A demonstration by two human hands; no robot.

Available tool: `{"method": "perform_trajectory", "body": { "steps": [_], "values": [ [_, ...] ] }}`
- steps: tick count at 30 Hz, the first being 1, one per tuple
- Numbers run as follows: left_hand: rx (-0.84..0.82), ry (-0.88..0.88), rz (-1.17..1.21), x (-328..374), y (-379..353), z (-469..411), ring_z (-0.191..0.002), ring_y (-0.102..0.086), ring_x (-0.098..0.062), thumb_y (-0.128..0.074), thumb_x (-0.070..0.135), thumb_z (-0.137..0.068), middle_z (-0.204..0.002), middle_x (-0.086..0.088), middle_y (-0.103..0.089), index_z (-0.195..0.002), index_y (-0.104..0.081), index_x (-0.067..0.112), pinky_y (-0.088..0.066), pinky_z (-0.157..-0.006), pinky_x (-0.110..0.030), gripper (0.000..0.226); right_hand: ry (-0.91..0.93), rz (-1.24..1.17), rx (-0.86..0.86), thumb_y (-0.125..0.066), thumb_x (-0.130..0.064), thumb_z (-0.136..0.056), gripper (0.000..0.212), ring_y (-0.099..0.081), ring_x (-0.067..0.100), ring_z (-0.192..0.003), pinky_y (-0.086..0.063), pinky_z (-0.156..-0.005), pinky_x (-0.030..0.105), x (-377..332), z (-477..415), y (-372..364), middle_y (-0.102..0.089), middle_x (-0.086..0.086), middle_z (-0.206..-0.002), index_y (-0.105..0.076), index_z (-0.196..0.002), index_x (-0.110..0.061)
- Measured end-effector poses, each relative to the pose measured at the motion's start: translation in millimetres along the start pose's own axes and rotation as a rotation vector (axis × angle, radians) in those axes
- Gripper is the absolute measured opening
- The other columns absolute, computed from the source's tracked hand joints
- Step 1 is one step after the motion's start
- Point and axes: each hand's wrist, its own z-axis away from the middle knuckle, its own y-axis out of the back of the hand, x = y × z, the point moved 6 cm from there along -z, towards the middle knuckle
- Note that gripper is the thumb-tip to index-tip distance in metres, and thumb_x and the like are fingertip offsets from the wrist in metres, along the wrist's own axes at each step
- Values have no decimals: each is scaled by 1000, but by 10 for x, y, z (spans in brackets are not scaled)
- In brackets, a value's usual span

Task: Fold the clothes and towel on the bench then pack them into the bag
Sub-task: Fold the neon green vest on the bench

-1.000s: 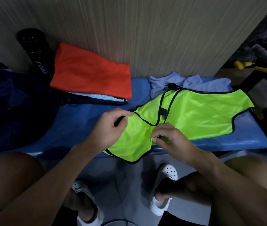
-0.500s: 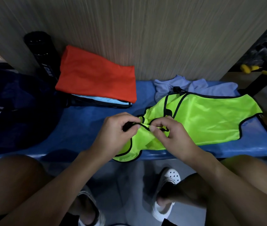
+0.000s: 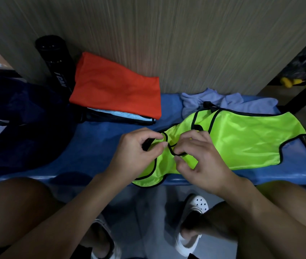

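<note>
Pinching the black-trimmed strap of a neon-yellow bib (image 3: 251,139) with the left hand (image 3: 135,152), thumb and forefinger closed on the fabric, remaining fingers curled. Gripping the same strap just to the right with the right hand (image 3: 202,161), fingers bent around a bunched fold and its black trim. Holding both hands close together, almost touching, above the near half of the blue bench (image 3: 96,146).

Spread rightward from the hands across the bench, with the bib's near-left end drooping over the near edge.

Just beyond the bib, at the far right of the bench against the wood-grain wall (image 3: 167,34): a crumpled lavender towel (image 3: 241,103), touching the bib's far edge.

Far and left of the hands, on the bench: a folded orange garment (image 3: 114,90) topping a small stack, with a light-blue folded piece (image 3: 127,115) showing beneath it.

Left of that stack, leaning on the wall: a black tube (image 3: 55,58) with white lettering.

At the left end of the bench: a dark navy bag (image 3: 21,116), too dim to tell whether open or zipped.

Nearest of all: bare knees on either side, and white perforated clogs (image 3: 195,204) on the grey floor below the bench.
</note>
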Motion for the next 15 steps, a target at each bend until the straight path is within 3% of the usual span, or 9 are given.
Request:
{"method": "perform_trajectory", "body": {
  "steps": [2, 7, 12, 15],
  "values": [
    [-13, -11, 1, 4, -4, 7, -84, -68, -4, -73, 41, -76, -89, 16, -72, -93, -77, 17, -46, -74, -16, 29, -7, 31, 8, -62, -20, -82, 10, -56, 16, -96, -35, -82, 39, 30, 12, -23, -64, -10, -81, -68, -83, -12],
    [-34, 4, 8, -8, -17, 14, -83, -69, -7, -72, 44, -77, -91, 14, -72, -95, -76, 21, -47, -73, -21, 30, -162, 22, 100, -58, -25, -90, 15, -48, 13, -124, -31, -101, 33, 226, 26, 37, -65, -7, -124, -67, -92, -13],
    [-28, 8, 16, -25, -23, 16, -73, -65, -31, -76, 42, -75, -85, 1, -72, -93, -73, 31, -52, -67, -49, 22, -163, -34, 132, -58, -22, -89, 13, -52, 15, -121, -37, -99, 44, 227, 27, 54, -65, -5, -116, -65, -89, -12],
    [-57, 11, 21, -20, -75, 33, -68, -63, -34, -76, 41, -75, -75, -5, -69, -92, -70, 32, -51, -65, -51, 20, -178, -112, 136, -59, -21, -86, 13, -50, 19, -126, -36, -103, 46, 224, 5, 45, -63, 0, -123, -65, -89, -9]
  ]
}}
